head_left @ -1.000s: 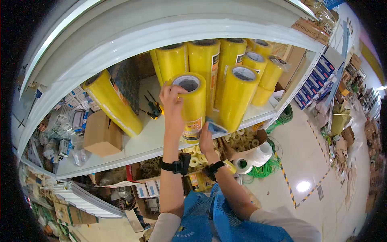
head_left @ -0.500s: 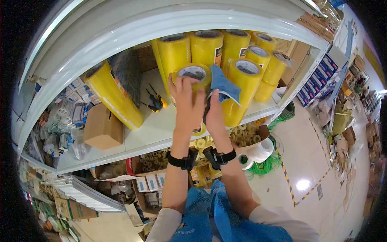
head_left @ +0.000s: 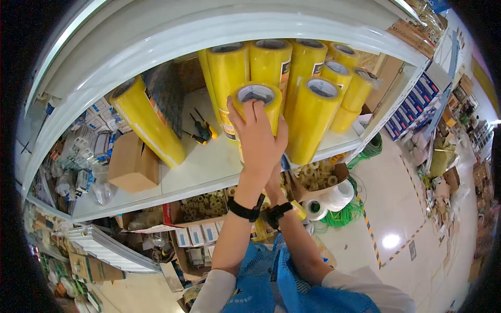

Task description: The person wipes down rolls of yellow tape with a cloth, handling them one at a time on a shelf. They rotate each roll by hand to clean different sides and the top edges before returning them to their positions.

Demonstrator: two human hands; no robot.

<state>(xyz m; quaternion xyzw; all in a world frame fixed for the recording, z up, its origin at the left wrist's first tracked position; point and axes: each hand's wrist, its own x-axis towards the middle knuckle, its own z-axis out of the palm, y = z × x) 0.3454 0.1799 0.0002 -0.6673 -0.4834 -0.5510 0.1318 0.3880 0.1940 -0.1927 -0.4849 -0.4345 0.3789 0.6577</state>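
My left hand (head_left: 255, 138) grips the top of a tall yellow stack of tape rolls (head_left: 269, 112), with fingertips hooked over the rim into the core and the thumb along the right side. Lower down, my right hand (head_left: 273, 183) is mostly hidden behind the left wrist, close to the stack's lower part. Beside it a narrow piece of blue cloth (head_left: 285, 163) shows; the right fingers are covered. Another yellow tape stack (head_left: 317, 120) stands just to the right, and more yellow tape rolls (head_left: 227, 70) stand behind.
On the white shelf (head_left: 203, 169) lie black-and-yellow screwdrivers (head_left: 201, 128). Farther left, a yellow tape stack (head_left: 148, 122) leans beside a cardboard box (head_left: 133, 164). The shelf above (head_left: 235, 23) overhangs the rolls. Below are boxes of small rings (head_left: 203, 206) and green cord (head_left: 344, 211).
My right hand has moved down with the blue cloth, away from the top of the stack. My left hand has shifted right, its fingers now in the core.
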